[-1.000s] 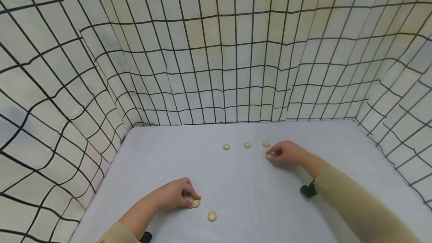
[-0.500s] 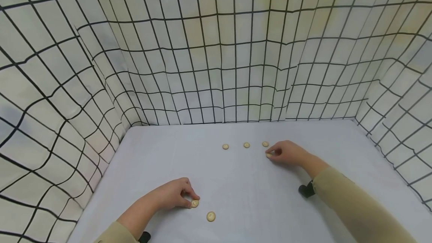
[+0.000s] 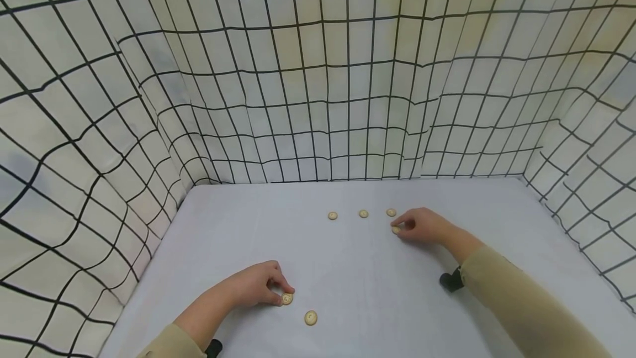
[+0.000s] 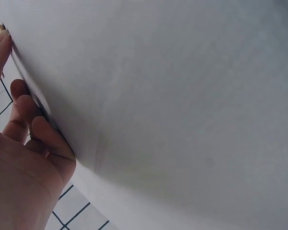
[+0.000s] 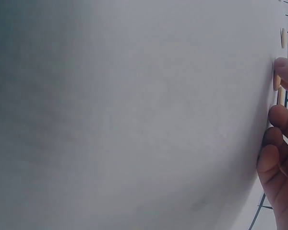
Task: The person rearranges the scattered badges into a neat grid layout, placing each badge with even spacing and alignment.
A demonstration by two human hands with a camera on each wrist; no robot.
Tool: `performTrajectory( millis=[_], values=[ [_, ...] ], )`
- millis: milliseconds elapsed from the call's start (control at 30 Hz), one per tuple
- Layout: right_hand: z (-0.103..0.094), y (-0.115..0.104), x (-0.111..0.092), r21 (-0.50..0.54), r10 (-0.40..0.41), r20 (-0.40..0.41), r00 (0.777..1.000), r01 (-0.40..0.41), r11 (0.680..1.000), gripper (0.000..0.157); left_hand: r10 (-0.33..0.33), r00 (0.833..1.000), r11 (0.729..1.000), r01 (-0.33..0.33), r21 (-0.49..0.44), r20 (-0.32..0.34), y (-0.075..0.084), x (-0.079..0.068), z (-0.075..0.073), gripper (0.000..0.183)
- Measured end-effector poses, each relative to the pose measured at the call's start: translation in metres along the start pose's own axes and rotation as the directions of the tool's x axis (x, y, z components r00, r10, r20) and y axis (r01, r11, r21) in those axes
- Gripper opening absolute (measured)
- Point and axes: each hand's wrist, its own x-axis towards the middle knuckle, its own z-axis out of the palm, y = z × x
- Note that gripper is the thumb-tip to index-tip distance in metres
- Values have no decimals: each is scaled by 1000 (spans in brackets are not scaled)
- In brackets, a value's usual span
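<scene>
In the head view, my left hand (image 3: 254, 286) pinches a cream button (image 3: 287, 298) between thumb and forefinger, low over the white table (image 3: 238, 225). A loose button (image 3: 310, 317) lies just to its right, towards the front. Farther back on the right, my right hand (image 3: 424, 226) pinches another button (image 3: 396, 230) by its edges, partly covered by the fingertips. Right behind that one lies a button (image 3: 391, 212). Two more, a middle button (image 3: 364, 214) and a left button (image 3: 333, 215), continue the row. The right wrist view shows the pinched button (image 5: 277, 81) edge-on under a fingertip.
White walls with a black grid (image 3: 338, 87) stand behind the table and on both sides. A black wrist device (image 3: 451, 280) sits under the right sleeve (image 3: 521, 303); another dark one (image 3: 213, 348) shows at the left wrist.
</scene>
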Motion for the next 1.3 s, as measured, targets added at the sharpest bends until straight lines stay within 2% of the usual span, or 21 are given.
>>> performTrajectory(
  millis=[300, 567, 833, 1033, 1300],
  values=[
    [0, 3, -4, 37, 16, 3, 1000, -16, 999, 31, 3, 1000, 1000, -3, 11, -2, 1, 0, -1, 25],
    [-1, 1, -9, 54, -7, -20, 1000, 8, 999, 31, 12, 1000, 999, -12, 30, -1, 2, 2, -2, 25],
    [-1, -18, -11, 79, -72, 2, 997, 72, 994, 32, 12, 1000, 1000, -12, 25, -1, 2, 1, -3, 24],
    [13, -32, -11, 100, -94, 44, 995, 89, 991, 30, 8, 1000, 1000, -8, 18, -1, 1, 1, -2, 24],
    [34, -56, -12, 30, -222, 129, 966, 220, 975, 28, -3, 1000, 1000, 3, 13, -3, -2, 3, 0, 24]
  ],
)
